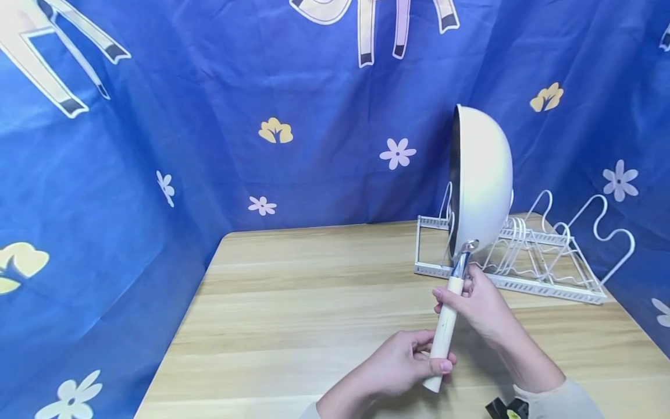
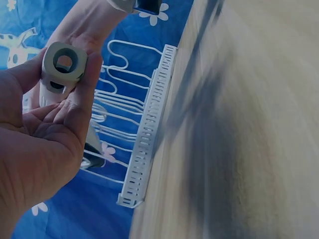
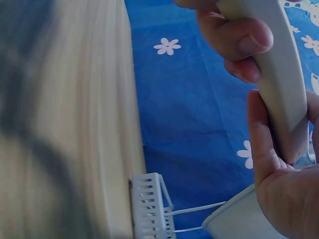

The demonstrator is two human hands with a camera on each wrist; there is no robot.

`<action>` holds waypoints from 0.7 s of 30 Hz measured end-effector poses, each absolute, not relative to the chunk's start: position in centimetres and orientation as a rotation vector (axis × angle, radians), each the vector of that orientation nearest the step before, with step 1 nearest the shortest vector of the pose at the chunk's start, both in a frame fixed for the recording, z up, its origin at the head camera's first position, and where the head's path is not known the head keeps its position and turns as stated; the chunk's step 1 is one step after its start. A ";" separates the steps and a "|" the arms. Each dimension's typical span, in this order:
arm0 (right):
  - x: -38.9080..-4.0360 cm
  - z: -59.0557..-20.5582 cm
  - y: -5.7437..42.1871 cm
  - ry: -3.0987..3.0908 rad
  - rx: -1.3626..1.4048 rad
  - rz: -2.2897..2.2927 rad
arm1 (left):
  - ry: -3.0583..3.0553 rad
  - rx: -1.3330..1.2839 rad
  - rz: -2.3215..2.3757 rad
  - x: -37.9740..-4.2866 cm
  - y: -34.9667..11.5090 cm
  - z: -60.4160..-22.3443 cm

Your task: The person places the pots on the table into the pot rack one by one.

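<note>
"What was found nearest?"

"The left grip (image 1: pixel 400 358). The butt end of a white handle (image 1: pixel 445 326) was pinched there between thumb and fingers, above the wooden bench (image 1: pixel 293 326). A round hole was shown in that end by the left wrist view."

"And the right grip (image 1: pixel 478 297)?"

"It was set farther up. The handle was clasped there by thumb and fingers, just below the shiny metal neck (image 1: pixel 462 265)."

"Where was the wok itself?"

"The white wok (image 1: pixel 484 174) was held on edge beyond both grips, its dark inside turned to the left, at the left part of a white wire rack (image 1: pixel 546 289). Whether any weight was borne by the rack could not be told."

"How was it judged likely to handle?"

"As stiff and fairly heavy, with most of the load carried far out in the bowl, so a roll or a dip was to be expected under one hand alone. The smooth outer coat was thought slippery, and perhaps easily scratched by the wire."

"Where was hold best taken?"

"High on the handle, near the neck, for the load, with the butt end steadied against twisting."

"And farthest off?"

"Blue fabric (image 1: pixel 324 93), printed with flowers, was hung behind the rack."
</note>
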State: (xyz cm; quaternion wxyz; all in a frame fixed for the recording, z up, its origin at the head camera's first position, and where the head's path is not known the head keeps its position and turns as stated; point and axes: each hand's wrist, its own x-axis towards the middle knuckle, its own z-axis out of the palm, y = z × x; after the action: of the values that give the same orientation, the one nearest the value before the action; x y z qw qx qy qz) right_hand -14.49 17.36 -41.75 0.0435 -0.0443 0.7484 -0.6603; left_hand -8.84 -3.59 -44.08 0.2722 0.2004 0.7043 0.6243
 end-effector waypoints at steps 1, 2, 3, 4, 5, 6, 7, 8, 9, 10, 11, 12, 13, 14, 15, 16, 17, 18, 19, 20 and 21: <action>-14.6 -41.9 17.3 2.283 -0.127 -2.022 | 1.895 0.542 1.683 -8.9 -3.6 -44.2; -14.7 -42.1 17.3 2.276 -0.121 -2.024 | 1.891 0.544 1.685 -9.1 -3.7 -44.3; -14.8 -42.3 17.2 2.270 -0.115 -2.024 | 1.890 0.547 1.683 -9.1 -3.7 -44.3; -14.9 -42.5 17.2 2.264 -0.110 -2.023 | 1.885 0.544 1.684 -9.2 -3.7 -44.4; -15.0 -42.7 17.2 2.257 -0.106 -2.022 | 1.882 0.542 1.683 -9.3 -3.8 -44.5; -15.0 -42.9 17.1 2.246 -0.098 -2.024 | 1.881 0.538 1.682 -9.4 -3.8 -44.5; -15.1 -43.0 17.2 2.240 -0.091 -2.025 | 1.880 0.532 1.681 -9.4 -3.7 -44.6; -15.2 -43.2 17.2 2.234 -0.085 -2.025 | 1.876 0.527 1.680 -9.5 -3.7 -44.7; -15.3 -43.3 17.2 2.229 -0.081 -2.024 | 1.870 0.518 1.682 -9.5 -3.7 -44.8; -15.3 -43.4 17.2 2.224 -0.077 -2.024 | 1.861 0.507 1.687 -9.6 -3.6 -44.8; -15.4 -43.5 17.3 2.219 -0.075 -2.025 | 1.857 0.500 1.689 -9.6 -3.6 -44.9; -15.5 -43.7 17.3 2.216 -0.075 -2.026 | 1.854 0.494 1.689 -9.7 -3.6 -44.9; -15.6 -43.8 17.3 2.213 -0.076 -2.028 | 1.847 0.491 1.690 -9.7 -3.5 -44.9; -15.6 -43.9 17.4 2.207 -0.077 -2.031 | 1.842 0.487 1.690 -9.8 -3.5 -45.0; -15.7 -44.0 17.4 2.203 -0.079 -2.034 | 1.839 0.483 1.691 -9.8 -3.5 -45.0; -15.8 -44.1 17.4 2.196 -0.081 -2.038 | 1.840 0.482 1.687 -9.9 -3.4 -45.0; -15.8 -44.2 17.5 2.190 -0.083 -2.040 | 1.841 0.482 1.685 -9.9 -3.4 -45.1; -15.9 -44.3 17.5 2.187 -0.085 -2.042 | 1.842 0.480 1.683 -10.0 -3.4 -45.1; -15.9 -44.4 17.5 2.182 -0.084 -2.045 | 1.845 0.478 1.681 -10.1 -3.3 -45.1; -16.0 -44.4 17.6 2.178 -0.084 -2.046 | 1.847 0.474 1.680 -10.1 -3.3 -45.1; -16.1 -44.5 17.6 2.174 -0.083 -2.047 | 1.847 0.470 1.680 -10.2 -3.2 -45.2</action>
State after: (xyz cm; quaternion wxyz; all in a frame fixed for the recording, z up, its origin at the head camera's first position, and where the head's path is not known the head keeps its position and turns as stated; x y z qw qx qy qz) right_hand -16.06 17.57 -44.50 0.0770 -0.0276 0.7255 -0.6833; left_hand -10.15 -3.23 -45.17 0.2961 0.1766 0.6945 0.6315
